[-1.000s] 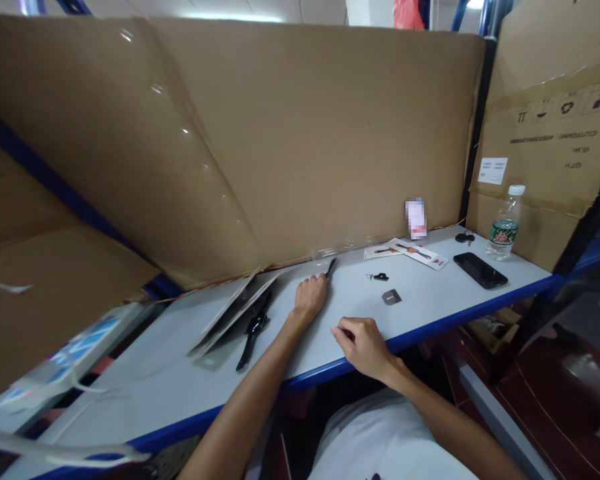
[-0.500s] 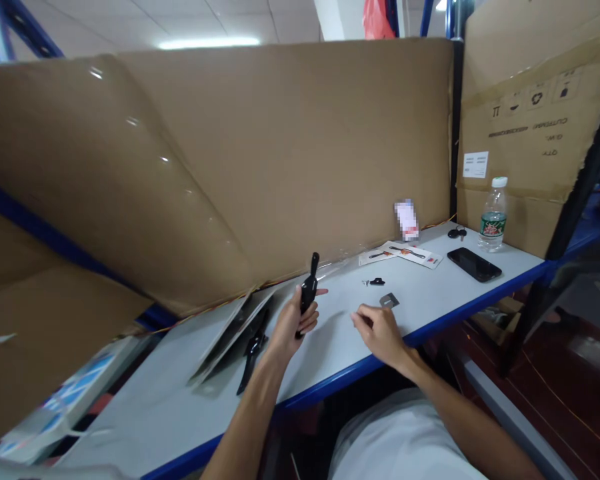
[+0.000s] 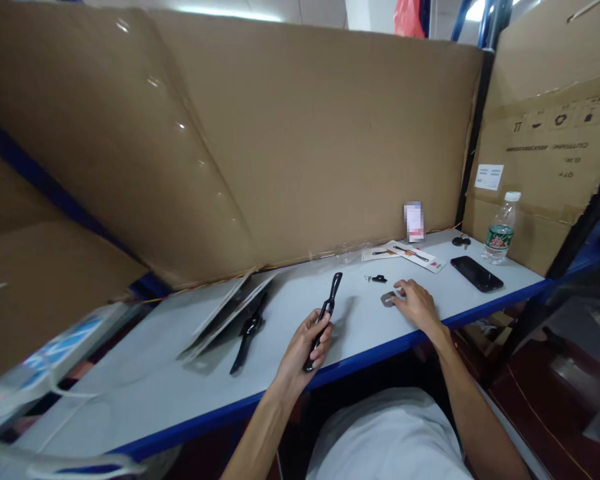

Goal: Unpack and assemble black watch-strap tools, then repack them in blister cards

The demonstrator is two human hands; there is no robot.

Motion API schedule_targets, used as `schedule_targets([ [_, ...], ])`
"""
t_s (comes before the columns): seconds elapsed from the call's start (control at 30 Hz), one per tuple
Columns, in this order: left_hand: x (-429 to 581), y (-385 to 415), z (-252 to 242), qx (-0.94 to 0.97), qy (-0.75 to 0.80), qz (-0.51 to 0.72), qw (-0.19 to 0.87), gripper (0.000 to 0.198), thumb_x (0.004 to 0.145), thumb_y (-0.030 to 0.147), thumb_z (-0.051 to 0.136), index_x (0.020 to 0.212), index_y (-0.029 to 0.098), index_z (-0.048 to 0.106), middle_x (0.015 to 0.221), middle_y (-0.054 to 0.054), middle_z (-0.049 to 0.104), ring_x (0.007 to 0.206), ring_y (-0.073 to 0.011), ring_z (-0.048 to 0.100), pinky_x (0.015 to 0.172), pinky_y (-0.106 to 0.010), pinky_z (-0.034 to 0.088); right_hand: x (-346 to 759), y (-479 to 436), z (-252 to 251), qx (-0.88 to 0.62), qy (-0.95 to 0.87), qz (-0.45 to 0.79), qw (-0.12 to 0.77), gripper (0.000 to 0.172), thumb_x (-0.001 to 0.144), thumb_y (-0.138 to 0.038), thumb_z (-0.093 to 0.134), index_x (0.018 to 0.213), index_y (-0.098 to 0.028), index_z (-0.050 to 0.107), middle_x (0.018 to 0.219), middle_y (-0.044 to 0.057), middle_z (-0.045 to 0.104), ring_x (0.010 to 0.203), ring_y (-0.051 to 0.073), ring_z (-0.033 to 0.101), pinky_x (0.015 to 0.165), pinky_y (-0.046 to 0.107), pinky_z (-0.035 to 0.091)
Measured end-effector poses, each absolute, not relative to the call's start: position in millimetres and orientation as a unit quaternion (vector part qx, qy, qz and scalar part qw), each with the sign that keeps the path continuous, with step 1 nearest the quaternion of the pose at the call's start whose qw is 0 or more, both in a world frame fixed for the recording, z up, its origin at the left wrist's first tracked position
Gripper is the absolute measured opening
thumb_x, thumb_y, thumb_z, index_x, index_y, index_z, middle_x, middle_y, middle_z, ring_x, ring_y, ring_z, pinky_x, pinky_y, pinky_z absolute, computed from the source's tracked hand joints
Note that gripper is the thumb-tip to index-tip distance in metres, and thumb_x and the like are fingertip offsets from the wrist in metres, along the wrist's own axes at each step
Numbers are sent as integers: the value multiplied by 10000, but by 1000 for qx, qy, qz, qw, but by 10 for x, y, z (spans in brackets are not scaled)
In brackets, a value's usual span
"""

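Looks like I'm at the reaching-for-the-metal-plate (image 3: 387,300) step. My right hand (image 3: 418,304) is loosely open, thumb and forefinger apart, with the plate just left of the fingertips, flat on the counter (image 3: 145,400). Can't tell if I'm touching it. I'd say it calls for a fingertip pinch at the edge, being so thin. Meanwhile my left hand (image 3: 304,341) is wrapped around the black tool (image 3: 335,287). Its long axis runs away from me, the far end poking past my fingers and leaning right, the near end sticking out below my palm.
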State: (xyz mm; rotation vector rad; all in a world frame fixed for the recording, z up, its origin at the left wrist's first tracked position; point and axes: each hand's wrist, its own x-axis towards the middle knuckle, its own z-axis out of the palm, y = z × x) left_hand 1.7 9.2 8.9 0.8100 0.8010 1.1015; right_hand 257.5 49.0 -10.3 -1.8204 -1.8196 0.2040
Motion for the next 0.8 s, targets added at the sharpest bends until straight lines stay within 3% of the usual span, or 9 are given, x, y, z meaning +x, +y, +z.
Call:
schedule_targets([
  [0.1,22,34,71,398,350,487,694,337,792,369,742,970,189,520,552,118,435,299,7,204,254,-106,178,2573,447,-68,-666,-714,66,206,443,895,-376,610,1316,-242,583,1202,102,595,1055,234,604,807,284,407],
  [0.17,21,24,63,415,358,482,683,362,799,393,729,1013,159,554,536,107,443,302,1,215,256,-115,189,2574,434,-38,-657,-730,61,181,453,908,-389,591,1335,-242,571,1227,113,563,1074,247,597,815,295,409],
  [0.33,33,31,52,458,380,467,654,412,799,442,707,1040,138,570,527,92,470,306,-17,259,262,-133,210,2587,468,18,-650,-739,75,161,341,899,-411,601,1192,-238,625,1151,82,572,983,221,612,752,281,384],
  [0.6,35,39,12,468,376,466,650,414,798,458,696,1022,137,562,529,92,465,310,-20,250,268,-143,205,2592,513,-27,-673,-711,72,191,360,829,-481,666,1024,-184,611,1097,85,609,951,226,620,732,288,363],
  [0.8,21,58,-23,461,367,468,658,427,839,495,643,1055,132,576,559,78,476,326,-27,273,277,-152,206,2572,555,-19,-707,-675,82,198,396,812,-481,675,1063,-201,550,1023,75,681,917,251,637,673,295,333],
])
